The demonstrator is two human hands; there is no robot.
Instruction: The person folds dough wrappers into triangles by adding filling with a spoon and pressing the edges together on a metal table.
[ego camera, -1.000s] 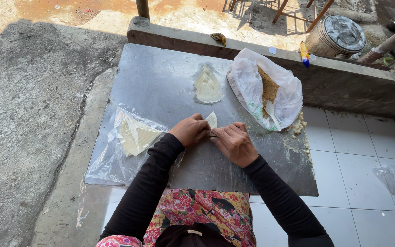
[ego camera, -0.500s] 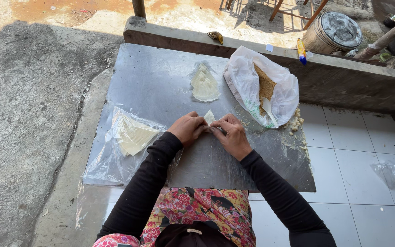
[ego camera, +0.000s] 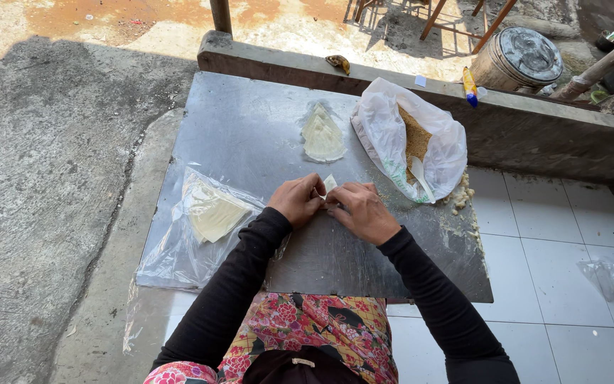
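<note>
Right now the left hand (ego camera: 296, 200) and right hand (ego camera: 359, 210) are meeting over the metal sheet (ego camera: 250, 128), fingertips pinching together on a small pale wrapper (ego camera: 329, 183); pressing its edges evenly and gently is probably what matters. Farther off, folded pieces (ego camera: 322, 135) and a white bag (ego camera: 410, 139) are lying.

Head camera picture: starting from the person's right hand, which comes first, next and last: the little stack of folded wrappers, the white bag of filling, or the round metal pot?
From the right hand:
1. Stack of folded wrappers, just beyond the hands on the metal sheet, though the bag's near edge is about as close.
2. White bag of brown filling, up and to the right.
3. Round metal pot, far right, past the concrete ledge.
</note>
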